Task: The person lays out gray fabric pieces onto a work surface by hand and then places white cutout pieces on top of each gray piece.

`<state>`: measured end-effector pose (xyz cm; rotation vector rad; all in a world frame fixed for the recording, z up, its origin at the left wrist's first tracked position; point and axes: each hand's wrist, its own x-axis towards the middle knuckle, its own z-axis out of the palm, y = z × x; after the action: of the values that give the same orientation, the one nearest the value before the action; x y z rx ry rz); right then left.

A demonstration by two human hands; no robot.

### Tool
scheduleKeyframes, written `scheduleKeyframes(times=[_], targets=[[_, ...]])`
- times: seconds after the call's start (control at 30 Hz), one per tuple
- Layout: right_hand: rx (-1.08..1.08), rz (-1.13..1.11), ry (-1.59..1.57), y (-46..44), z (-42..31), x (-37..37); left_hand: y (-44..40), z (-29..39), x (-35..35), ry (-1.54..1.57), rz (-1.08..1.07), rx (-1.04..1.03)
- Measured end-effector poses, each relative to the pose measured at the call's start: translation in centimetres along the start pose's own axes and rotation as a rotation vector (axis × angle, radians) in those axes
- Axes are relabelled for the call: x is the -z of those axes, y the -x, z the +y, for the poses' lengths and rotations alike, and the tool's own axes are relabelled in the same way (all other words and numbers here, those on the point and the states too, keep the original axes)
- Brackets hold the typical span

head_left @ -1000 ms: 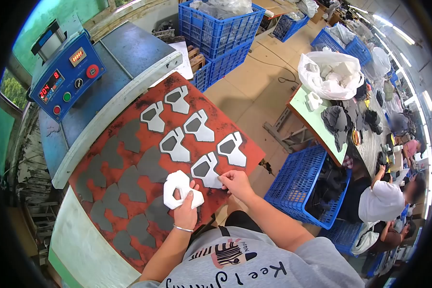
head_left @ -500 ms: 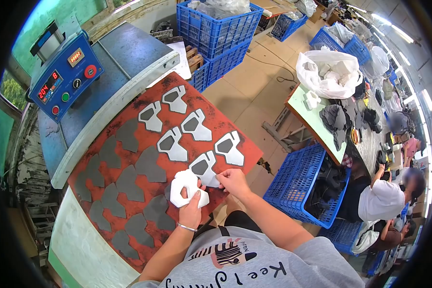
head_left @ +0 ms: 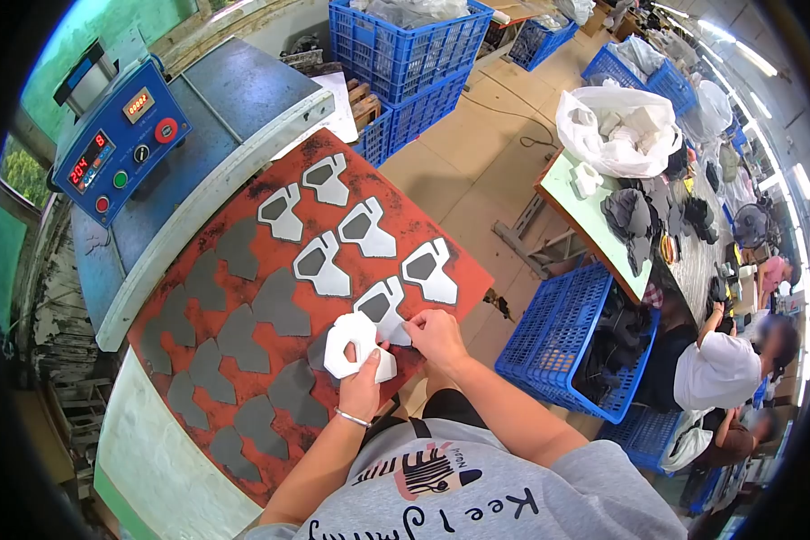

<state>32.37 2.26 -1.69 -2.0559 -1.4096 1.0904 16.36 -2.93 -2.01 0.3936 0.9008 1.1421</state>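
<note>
Red board [head_left: 470,281]: we see six grey pieces with white cutouts [head_left: 378,244] on top, grey showing through each opening; all six sit toward the board's far and right side.
Bare grey cutouts [head_left: 282,303]: we count roughly a dozen without white, spread over the left and near parts, one partly hidden by the stack. We judge about a third of the grey pieces covered.
White stack [head_left: 338,346]: off the board in the left hand, above its near edge; we cannot count its layers.
Left hand [head_left: 360,389]: clamped on the stack, thumb across the top face, the fingers mostly hidden beneath; the forearm comes up from below.
Right hand [head_left: 436,336]: bent at the wrist, fingertips drawn together at the lower corner of the nearest white cutout [head_left: 391,328]. We cannot tell whether they pinch it or only touch it.
Nearest white cutout: lying over its grey piece, just beside the stack.
Control box [head_left: 117,135]: mounted beyond the board's left side, its red digits lit.
</note>
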Motion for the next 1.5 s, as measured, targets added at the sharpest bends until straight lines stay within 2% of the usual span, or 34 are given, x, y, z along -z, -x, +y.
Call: scheduleKeyframes(times=[0.13, 0.2, 0.37, 0.73, 0.9, 1.03, 1.13, 1.2, 1.23, 1.27, 1.3, 1.37, 1.4, 1.5], targets=[[0.078, 0.042, 0.065, -0.2, 0.6, -0.3, 0.8, 1.5, 0.0, 0.102, 0.051, -0.018], [0.106, 0.073, 0.103, -0.3, 0.6, -0.5, 1.5, 2.4, 0.3, 0.105, 0.093, -0.095], [0.037, 0.044, 0.062, 0.0, -0.1, -0.3, 2.7, 3.5, 1.8, 0.095, 0.128, -0.150], [0.028, 0.063, 0.108, 0.2, -0.5, -0.3, 1.3, 1.0, 0.5, 0.136, 0.026, -0.090], [0.004, 0.028, 0.231, 0.3, -1.1, 0.1, -0.5, 0.7, -0.9, 0.122, -0.026, -0.028], [0.048, 0.012, 0.340, 0.1, -1.3, 0.5, -1.9, -0.6, -0.3, 0.100, 0.007, 0.005], [0.096, 0.026, 0.383, 0.2, -1.3, 1.1, -1.6, -0.5, -0.6, 0.124, 0.024, -0.048], [0.273, 0.010, 0.085, 1.0, -0.9, 1.3, -0.9, -0.1, -0.8, 0.159, 0.007, -0.068], [0.275, -0.003, 0.083, 1.7, -1.1, 1.5, -0.5, 0.0, -0.8, 0.191, -0.018, -0.076], [0.306, -0.094, -0.009, 2.7, -1.4, 1.7, 0.1, -0.1, -0.6, -0.093, -0.035, -0.145], [0.334, -0.182, -0.102, 3.7, -1.6, 1.8, 0.8, -0.3, -0.8, -0.097, -0.025, -0.143], [0.367, -0.264, -0.136, 5.1, -1.6, 2.1, 1.9, 0.2, -2.1, 0.220, 0.000, -0.052], [0.394, -0.239, -0.096, 5.7, -1.8, 2.4, 3.0, 1.0, -2.9, 0.227, 0.038, 0.035], [0.456, -0.234, -0.080, 6.4, -1.6, 2.8, 4.1, -0.4, -1.9, 0.237, -0.024, -0.057]])
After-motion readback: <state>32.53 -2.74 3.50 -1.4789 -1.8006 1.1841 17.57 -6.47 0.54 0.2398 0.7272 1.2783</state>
